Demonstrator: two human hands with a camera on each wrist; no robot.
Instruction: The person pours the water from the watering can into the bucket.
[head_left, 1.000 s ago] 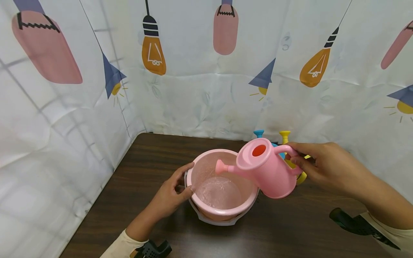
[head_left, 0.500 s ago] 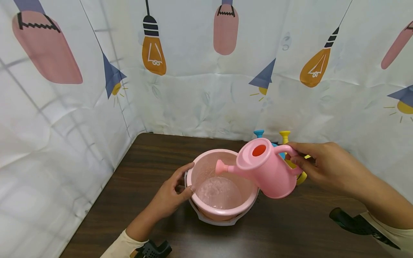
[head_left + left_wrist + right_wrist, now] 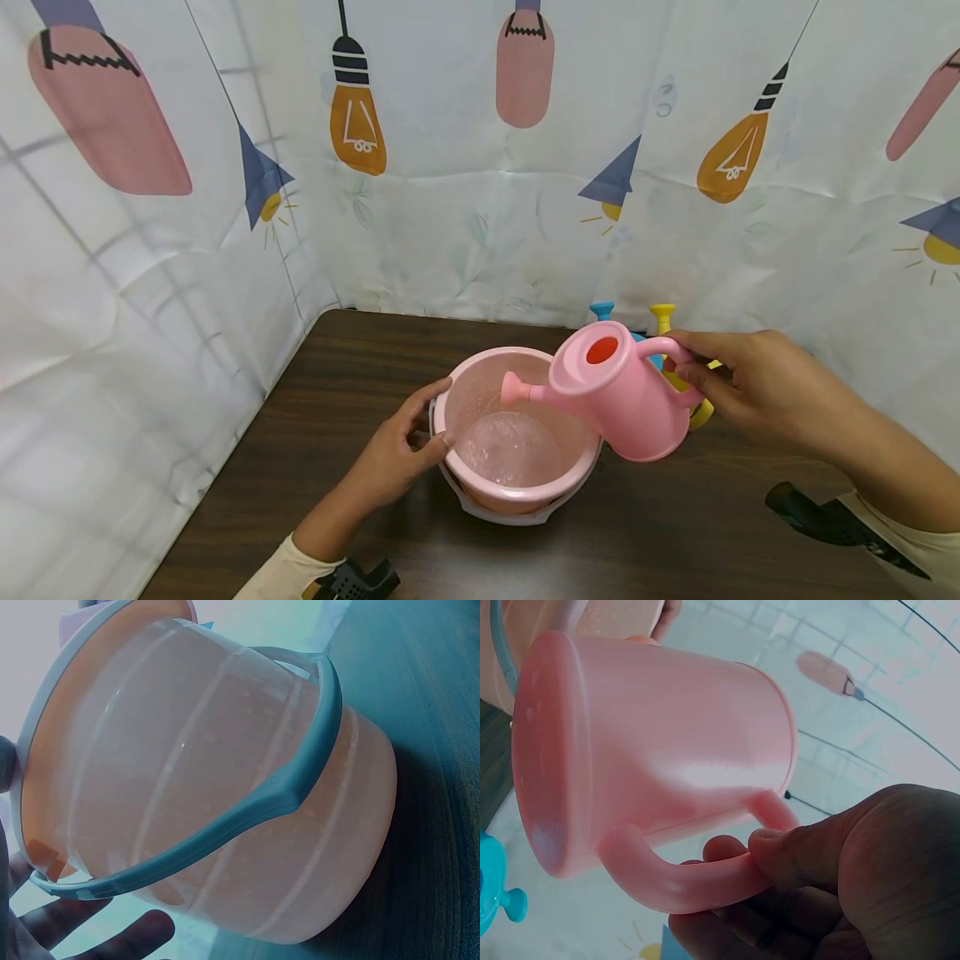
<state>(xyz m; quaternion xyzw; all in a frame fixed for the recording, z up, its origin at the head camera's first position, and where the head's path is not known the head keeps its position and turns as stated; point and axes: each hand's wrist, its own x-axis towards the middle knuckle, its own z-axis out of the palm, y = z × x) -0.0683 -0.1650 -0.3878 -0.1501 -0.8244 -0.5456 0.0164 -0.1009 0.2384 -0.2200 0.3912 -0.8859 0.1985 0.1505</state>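
Note:
A pink watering can (image 3: 630,400) is tilted over a pink bucket (image 3: 517,492), its spout end above the opening. My right hand (image 3: 757,392) grips the can's handle (image 3: 682,885), thumb on top and fingers curled beneath, as the right wrist view shows. Water (image 3: 510,448) lies in the bucket, its surface rippled under the spout. My left hand (image 3: 397,450) holds the bucket's left rim, thumb and index finger on the edge. In the left wrist view the grey bucket handle (image 3: 292,787) hangs down the outer wall, with other fingers (image 3: 135,934) beside it.
Behind the pink can stand a blue watering can (image 3: 602,310) and a yellow watering can (image 3: 663,317), both partly hidden. The bucket stands on a dark wooden table (image 3: 352,358). A printed white curtain (image 3: 465,242) hangs along the back and left of the table.
Both hands and the pink can hold the same pose throughout. Only the water in the bucket differs: its ripples and splashes shift between frames.

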